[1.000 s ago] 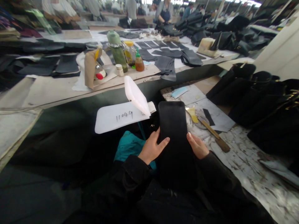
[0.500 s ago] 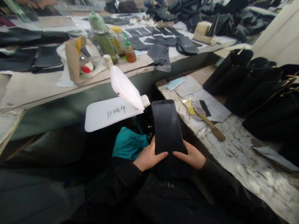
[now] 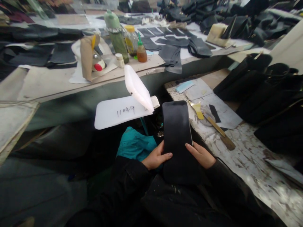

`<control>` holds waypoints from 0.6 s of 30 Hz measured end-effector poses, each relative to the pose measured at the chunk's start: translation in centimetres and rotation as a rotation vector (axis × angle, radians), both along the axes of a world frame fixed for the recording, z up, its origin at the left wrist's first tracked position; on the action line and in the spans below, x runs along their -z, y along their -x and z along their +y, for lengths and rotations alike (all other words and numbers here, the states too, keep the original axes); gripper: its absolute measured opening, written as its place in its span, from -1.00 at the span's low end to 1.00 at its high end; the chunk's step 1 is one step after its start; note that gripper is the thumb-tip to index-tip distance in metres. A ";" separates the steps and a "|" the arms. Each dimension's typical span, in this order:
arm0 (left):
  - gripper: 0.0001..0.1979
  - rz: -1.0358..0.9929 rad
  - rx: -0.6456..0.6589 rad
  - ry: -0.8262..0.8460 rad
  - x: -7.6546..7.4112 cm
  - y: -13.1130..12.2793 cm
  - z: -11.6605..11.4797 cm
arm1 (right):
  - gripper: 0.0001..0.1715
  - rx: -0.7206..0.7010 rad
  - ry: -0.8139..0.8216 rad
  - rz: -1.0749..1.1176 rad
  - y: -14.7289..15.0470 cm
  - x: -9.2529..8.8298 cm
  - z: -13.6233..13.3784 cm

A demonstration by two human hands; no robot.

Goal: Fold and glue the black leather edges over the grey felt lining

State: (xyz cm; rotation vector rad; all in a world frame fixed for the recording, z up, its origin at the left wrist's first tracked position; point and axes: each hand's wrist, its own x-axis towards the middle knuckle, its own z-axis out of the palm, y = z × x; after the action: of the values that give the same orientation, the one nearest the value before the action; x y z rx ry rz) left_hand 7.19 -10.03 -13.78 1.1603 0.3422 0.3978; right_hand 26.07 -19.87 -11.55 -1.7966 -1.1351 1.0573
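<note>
A long black panel with rounded corners (image 3: 177, 126), leather-like and smooth, lies lengthwise in front of me over my lap. My left hand (image 3: 156, 157) grips its left edge, thumb on top and fingers hidden beneath. On the opposite edge, my right hand (image 3: 202, 154) pinches the panel, with one fingertip on its upper face. Left of the panel is a white rounded plate (image 3: 111, 115) with handwritten digits. A pale upright piece (image 3: 137, 88) stands over that plate's right end. Teal cloth (image 3: 134, 143) shows beyond my left hand.
The right-hand bench (image 3: 236, 167) bears a wooden-handled scraper (image 3: 219, 129), a yellow-and-clear spatula (image 3: 197, 110) and black bags (image 3: 251, 85). Across the back table (image 3: 56, 85) are a green bottle (image 3: 115, 37), a glue bottle (image 3: 141, 52) and stacked black pieces (image 3: 199, 47).
My right thumb has come off the panel's middle, and that hand now sits at the right edge. My left hand keeps its grip. The whole view has shifted, moving things rightward.
</note>
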 end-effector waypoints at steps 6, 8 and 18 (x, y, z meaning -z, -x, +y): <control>-0.32 0.008 -0.001 0.027 0.0 0.1 0.1 | -0.47 -0.030 -0.022 0.054 -0.6 -0.1 2.0; -0.31 0.010 0.009 0.033 -0.1 0.1 0.1 | -0.44 -0.014 -0.041 0.070 -1.2 -0.4 3.5; -0.31 -0.050 0.087 0.051 -0.3 -0.3 0.2 | -0.53 0.171 -0.030 -0.019 -6.5 -1.1 12.8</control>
State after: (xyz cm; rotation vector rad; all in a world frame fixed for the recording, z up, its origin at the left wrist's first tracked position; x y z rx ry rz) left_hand 7.47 -9.85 -13.45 1.1099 0.2560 0.3397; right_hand 32.61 -7.06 -10.41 -1.8469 -0.9838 0.9201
